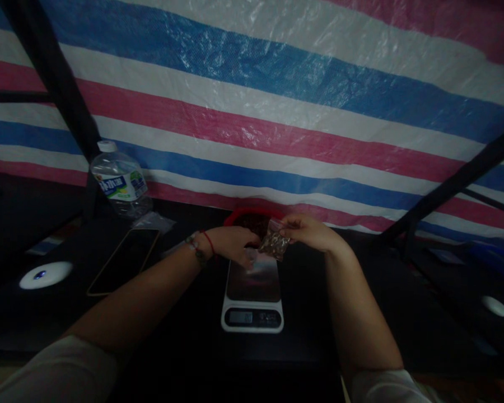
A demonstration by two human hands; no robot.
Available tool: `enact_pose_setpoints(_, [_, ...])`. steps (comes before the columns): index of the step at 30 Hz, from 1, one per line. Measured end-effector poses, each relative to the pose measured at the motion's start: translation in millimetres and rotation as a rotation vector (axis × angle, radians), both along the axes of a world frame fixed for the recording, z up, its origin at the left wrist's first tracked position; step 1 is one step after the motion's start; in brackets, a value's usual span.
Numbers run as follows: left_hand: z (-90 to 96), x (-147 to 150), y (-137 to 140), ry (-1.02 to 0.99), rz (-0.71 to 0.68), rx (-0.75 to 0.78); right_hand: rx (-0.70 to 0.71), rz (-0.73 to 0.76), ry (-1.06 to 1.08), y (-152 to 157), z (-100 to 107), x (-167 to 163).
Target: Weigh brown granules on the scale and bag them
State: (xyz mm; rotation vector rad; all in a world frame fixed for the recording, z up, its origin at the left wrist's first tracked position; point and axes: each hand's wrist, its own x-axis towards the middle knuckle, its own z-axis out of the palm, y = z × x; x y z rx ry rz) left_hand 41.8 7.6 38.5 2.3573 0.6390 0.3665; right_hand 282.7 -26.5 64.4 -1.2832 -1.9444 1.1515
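Hands pinch small bag (pixel 276 242) above scale (pixel 252 296); left (pixel 235 243), right (pixel 308 230) grips pressed together.

1. Setting: a makeshift packing workstation, dimly lit, not a fitted room.
2. Backdrop: a striped tarpaulin (pixel 252 112) in red, white and blue, braced by dark poles (pixel 54 78).
3. Work surface: a dark table (pixel 185 347).
4. Equipment: a digital scale (pixel 252 302), with a red bowl (pixel 252 215) behind it.
5. Personal items: a water bottle (pixel 120 182) and a phone (pixel 126 258).
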Motion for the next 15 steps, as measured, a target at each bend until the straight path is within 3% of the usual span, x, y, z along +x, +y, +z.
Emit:
enact_pose_setpoints(3, [-6.8,6.8,0.0,0.326,-0.066,0.166,-0.187,0.137,-0.138,4.5,-9.7,-2.1])
enact_pose_setpoints(5, [-5.9,6.6,1.5,0.401,-0.015,0.25,-0.304,0.215,-0.208,8.6,-18.7,-8.0])
enact_pose_setpoints(7, [-0.5,2.2,3.5,0.434,0.041,0.309,-0.33,0.286,-0.284,13.0,-27.2,-14.4])
enact_pose_setpoints(10, [14.2,-7.6,4.0,0.44,0.116,0.383,-0.177,0.325,-0.431,17.5,-32.3,-18.7])
enact_pose_setpoints(15, [38.0,-17.1,-5.7,0.435,0.151,0.37,0.123,0.084,-0.481,14.3,-17.4,-11.2])
